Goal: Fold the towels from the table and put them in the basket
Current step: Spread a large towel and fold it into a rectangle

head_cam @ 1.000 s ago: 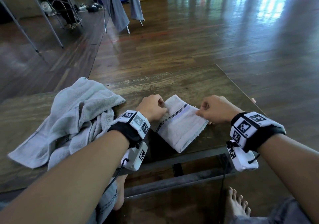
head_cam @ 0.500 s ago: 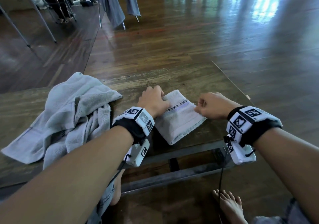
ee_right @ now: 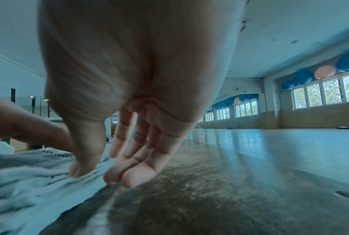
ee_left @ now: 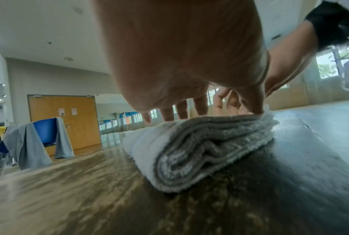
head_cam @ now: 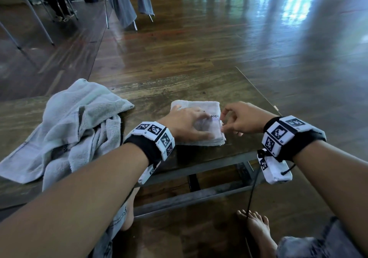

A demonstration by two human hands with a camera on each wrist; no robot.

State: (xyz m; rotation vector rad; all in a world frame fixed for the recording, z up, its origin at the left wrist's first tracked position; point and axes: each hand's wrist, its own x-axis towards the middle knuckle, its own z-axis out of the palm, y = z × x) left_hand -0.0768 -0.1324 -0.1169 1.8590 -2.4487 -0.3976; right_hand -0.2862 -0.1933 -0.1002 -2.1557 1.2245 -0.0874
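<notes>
A small white towel [head_cam: 199, 106], folded into a thick square, lies on the wooden table [head_cam: 179, 86] near its front edge. My left hand [head_cam: 189, 122] lies flat on top of it, fingers straight, pressing it down. The left wrist view shows the stacked layers of the towel [ee_left: 199, 146] under that hand [ee_left: 179, 63]. My right hand [head_cam: 239, 118] is at the towel's right edge with loose fingers. In the right wrist view the thumb of that hand [ee_right: 129, 79] touches the towel [ee_right: 18, 182] and the fingertips rest on the table. No basket is in view.
A loose heap of grey towels [head_cam: 65, 130] covers the table's left part. The table's metal frame [head_cam: 199, 170] runs below the front edge, with my bare feet [head_cam: 256, 230] under it. Chairs draped with grey cloth [head_cam: 123, 3] stand far back on the wooden floor.
The towel has been folded over once more into a smaller square. My left hand went from gripping its edge to lying flat on top. My right hand let go of the corner.
</notes>
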